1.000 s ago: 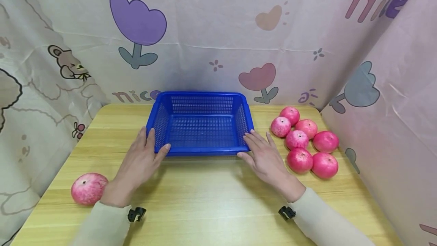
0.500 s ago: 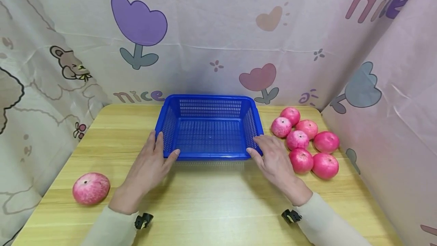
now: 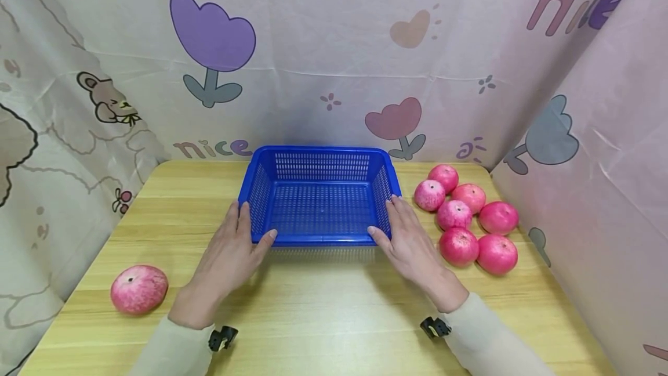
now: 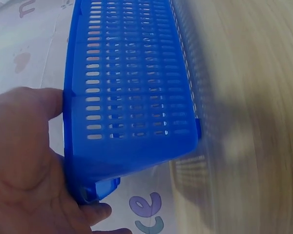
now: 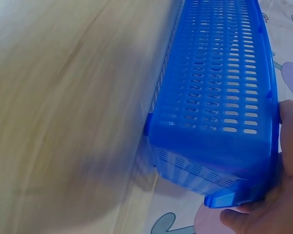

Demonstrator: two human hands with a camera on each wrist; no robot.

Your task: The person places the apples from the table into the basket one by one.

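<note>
"Where is the blue basket [image 3: 322, 241]?"
"At the middle of the table's [image 3: 323, 312] far edge, long side facing the person, its opening upward."
"And the left hand [image 3: 227, 260]?"
"It grips the basket's near left corner. The thumb presses the near rim, well spread from the fingers, which lie along the left rim; the front two show a slight gap. I can't tell how the others sit."
"The right hand [image 3: 414, 251]?"
"Much the same at the near right corner: thumb on the near rim, fingers close together over the right rim."
"What else is on the table?"
"Seven pink fruits [image 3: 454, 214] cluster by the right edge, toward the far right corner. A single pink fruit [image 3: 139, 289] sits near the left edge, beside the left wrist but apart from it."
"And behind the basket?"
"A pale curtain [image 3: 323, 28] printed with tulips and the word 'nice'."
</note>
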